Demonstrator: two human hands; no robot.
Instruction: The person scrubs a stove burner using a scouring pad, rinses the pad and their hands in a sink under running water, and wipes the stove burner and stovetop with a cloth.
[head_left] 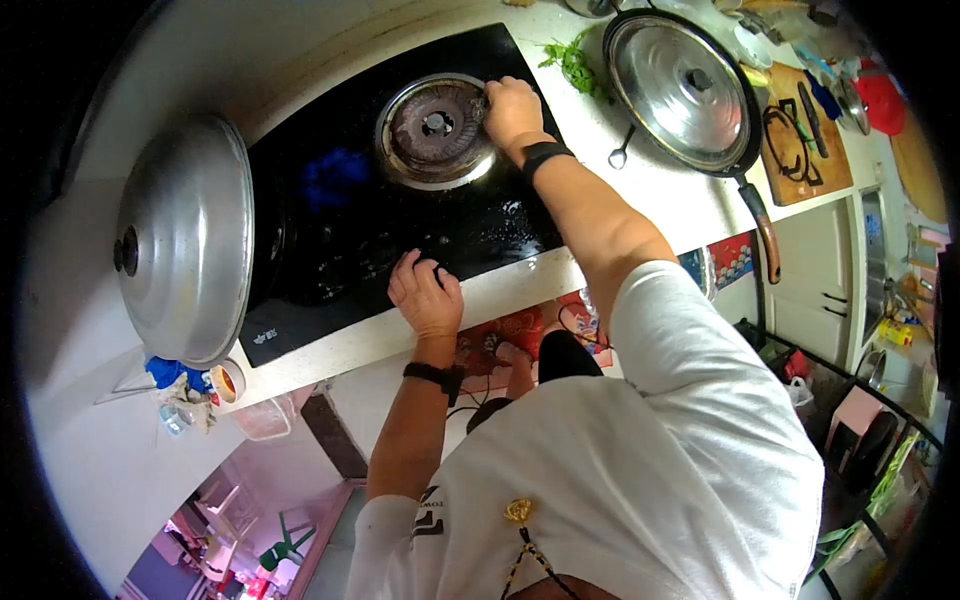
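Note:
The black glass cooktop (pixel 340 270) lies before me on the counter, with wet spots on its surface. Its round burner (pixel 415 135) has a shiny metal ring around a brown, stained inner part. At the ring's right side, my right hand (pixel 513 110) is closed with fingertips against the rim; what it holds, if anything, is hidden. My left hand (pixel 425 295) rests at the cooktop's front edge, fingers apart and slightly bent. A dark band circles each wrist. Left of the burner, a large domed metal lid (pixel 195 250) stands on its side.
Right of the cooktop are green leaves (pixel 575 68), a small spoon (pixel 618 157) and a frying pan (pixel 765 230) covered by a metal lid (pixel 665 90). Farther right, a wooden cutting board (pixel 835 150) bears a dark knife (pixel 813 120). A tape roll (pixel 227 381) sits at the counter's left end.

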